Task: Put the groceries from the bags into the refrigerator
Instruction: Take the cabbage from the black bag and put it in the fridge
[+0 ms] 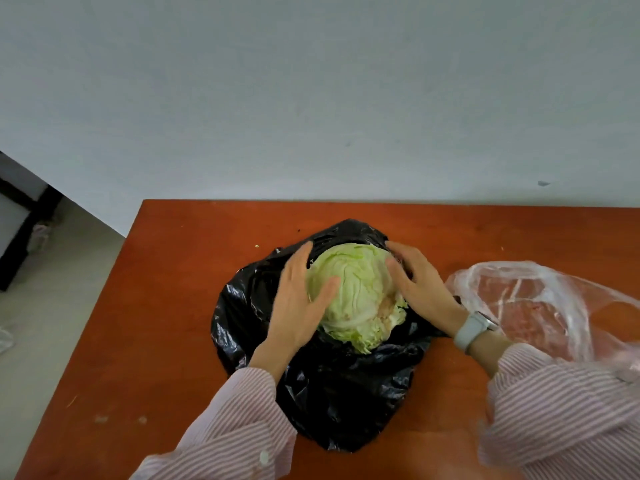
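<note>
A cabbage (356,296), pale green with its cut stem end turned toward the viewer, lies on an opened black bag (332,386) on the table (166,306). The left hand (301,299) presses against the cabbage's left side, fingers nearly straight and thumb laid across the leaves. The right hand (419,282) cups the cabbage's right side, fingers curved round it; a watch (472,330) sits on that wrist. Both sleeves are pink-striped. Right of the cabbage, apart from the black bag, lies a clear bag (540,299) showing reddish contents, too blurred to identify.
</note>
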